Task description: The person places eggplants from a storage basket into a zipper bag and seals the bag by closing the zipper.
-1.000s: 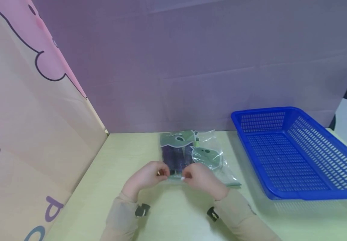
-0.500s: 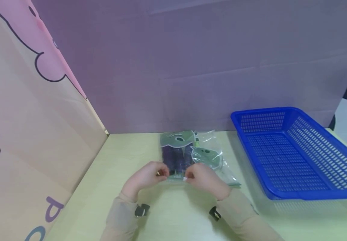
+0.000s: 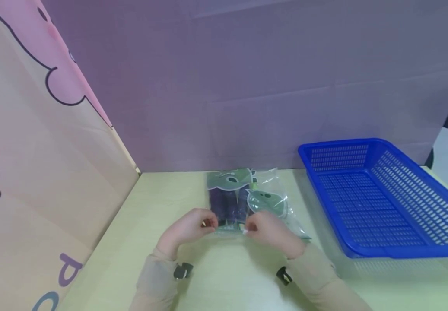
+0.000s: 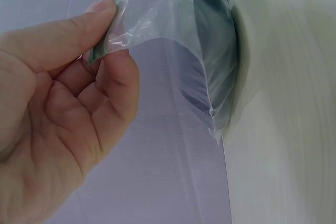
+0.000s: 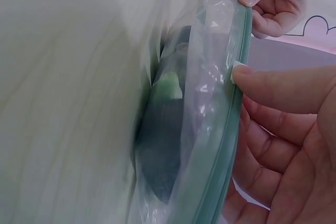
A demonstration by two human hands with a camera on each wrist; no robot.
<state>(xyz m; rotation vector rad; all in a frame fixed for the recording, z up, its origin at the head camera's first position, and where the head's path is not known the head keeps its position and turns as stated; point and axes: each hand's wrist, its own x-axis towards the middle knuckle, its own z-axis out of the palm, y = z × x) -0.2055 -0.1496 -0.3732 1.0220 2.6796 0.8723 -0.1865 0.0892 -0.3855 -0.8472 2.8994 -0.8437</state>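
Observation:
A clear zip bag [image 3: 267, 204] with green cartoon prints lies on the table, its green zip strip [image 5: 223, 145] facing me. Inside are several long dark purple things [image 3: 229, 205]; one dark shape in the right wrist view bears a light green patch. My left hand [image 3: 190, 226] pinches the left end of the zip strip between thumb and forefinger. Farther along the strip, my right hand [image 3: 272, 233] pinches a small white slider [image 5: 239, 68], with the thumb on it and the fingers behind the strip. The bag's right end lies partly behind the right hand.
To the right stands a blue plastic basket [image 3: 330, 216] with perforated walls and nothing in it. A purple cloth [image 3: 224, 95] hangs behind the pale table [image 3: 224, 276]. On the left rises a printed cloth [image 3: 52, 172].
The right hand has slid a little to the right along the zip strip with the white slider, widening the gap between the hands. The left hand has stayed almost in place.

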